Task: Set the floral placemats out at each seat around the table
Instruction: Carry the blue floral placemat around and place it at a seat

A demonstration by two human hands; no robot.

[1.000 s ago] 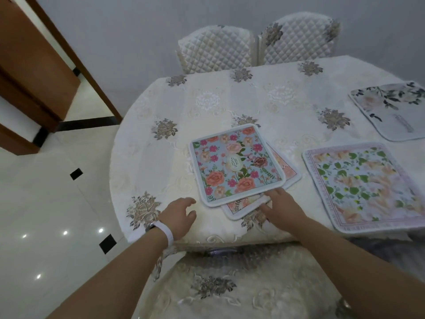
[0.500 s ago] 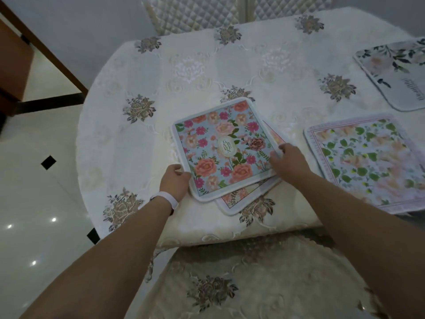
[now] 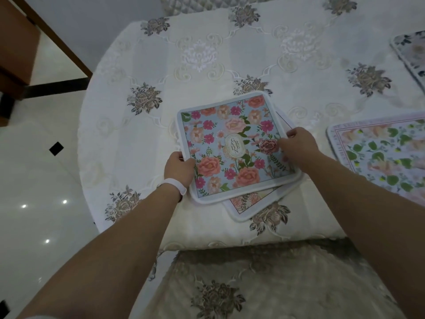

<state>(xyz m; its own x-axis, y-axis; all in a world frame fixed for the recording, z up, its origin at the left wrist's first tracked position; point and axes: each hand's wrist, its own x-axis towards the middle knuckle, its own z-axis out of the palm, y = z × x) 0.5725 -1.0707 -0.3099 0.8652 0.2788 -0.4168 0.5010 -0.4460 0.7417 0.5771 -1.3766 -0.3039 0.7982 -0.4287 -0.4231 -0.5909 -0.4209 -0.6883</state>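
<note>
A blue floral placemat with pink and coral roses lies on top of a second, cream-and-pink placemat, near the table's front edge. My left hand grips the blue placemat's left edge. On its right edge my right hand grips it, thumb on top. Only the lower corner and a sliver of the right side of the under placemat show. A green-leaf placemat lies flat at the right. A dark-leaf placemat is partly cut off at the far right.
An embroidered cream tablecloth covers the round table. A covered chair seat sits just below the table edge in front of me. A quilted chair back stands at the far side. Tiled floor and a wooden door frame lie left.
Both hands moved from the table's front edge onto the blue placemat and took hold of its left and right edges. My head moved closer and tilted down.
</note>
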